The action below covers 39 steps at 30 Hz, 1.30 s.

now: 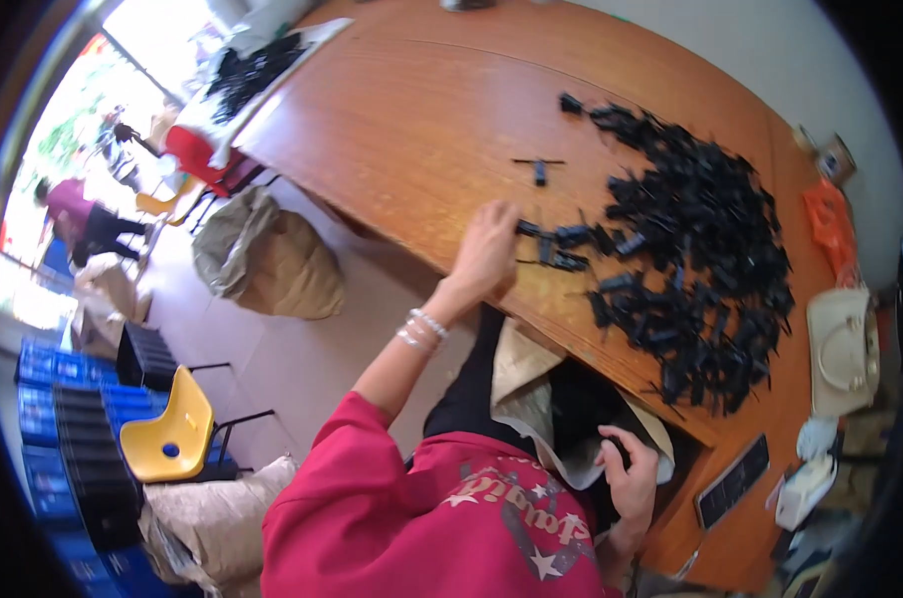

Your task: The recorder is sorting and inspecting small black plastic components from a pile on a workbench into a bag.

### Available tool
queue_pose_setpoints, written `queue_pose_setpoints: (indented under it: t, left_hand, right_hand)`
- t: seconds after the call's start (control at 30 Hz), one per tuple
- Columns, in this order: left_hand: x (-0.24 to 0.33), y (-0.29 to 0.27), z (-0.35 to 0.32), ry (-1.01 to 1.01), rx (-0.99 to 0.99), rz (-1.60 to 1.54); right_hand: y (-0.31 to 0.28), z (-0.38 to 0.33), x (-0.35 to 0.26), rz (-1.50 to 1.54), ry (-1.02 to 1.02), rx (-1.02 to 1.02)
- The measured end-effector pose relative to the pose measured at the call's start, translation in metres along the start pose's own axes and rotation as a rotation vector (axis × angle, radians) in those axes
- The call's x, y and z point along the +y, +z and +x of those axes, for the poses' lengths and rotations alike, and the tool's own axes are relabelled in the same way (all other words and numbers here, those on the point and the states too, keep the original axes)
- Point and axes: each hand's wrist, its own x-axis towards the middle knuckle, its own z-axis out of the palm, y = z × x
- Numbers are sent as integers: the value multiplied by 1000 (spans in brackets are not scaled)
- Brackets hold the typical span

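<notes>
A large heap of small black plastic parts with thin arms [690,249] covers the right half of the wooden table [411,130]. Beside its left edge, over the table's near edge, is my left hand [488,244]. Its fingers are bent together at a small black part, partly hidden by the hand. One T-shaped black part [540,170] lies apart from the heap, just beyond that hand. My right hand [631,476] hovers by the mouth of an open sack [521,364] at my lap, thumb and forefinger apart, with nothing seen between them. Dark contents show inside the sack.
A phone-like dark device [732,481] lies at the table's right end, near a cream handbag [842,351]. On the floor at left stand a brown sack [282,264], a yellow chair [172,429] and blue crates [48,429]. Another person [78,214] bends over in the background.
</notes>
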Motion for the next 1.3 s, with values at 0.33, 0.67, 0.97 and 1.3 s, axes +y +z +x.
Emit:
queue_pose_setpoints:
  t: [0.33, 0.67, 0.97, 1.3]
  left_hand:
    - [1, -24, 22, -421, 118, -535]
    - [130, -15, -58, -33, -1023, -1410]
    - [165, -10, -104, -411, -1278, -2034]
    - [164, -9, -113, -306, -1222, -2165]
  right_hand:
    - [-2, 7, 5, 66, 63, 57]
    - [-3, 8, 12, 173, -312, 251]
    - [-20, -7, 7, -52, -322, 42]
    - [-25, 1, 5, -56, -446, -34]
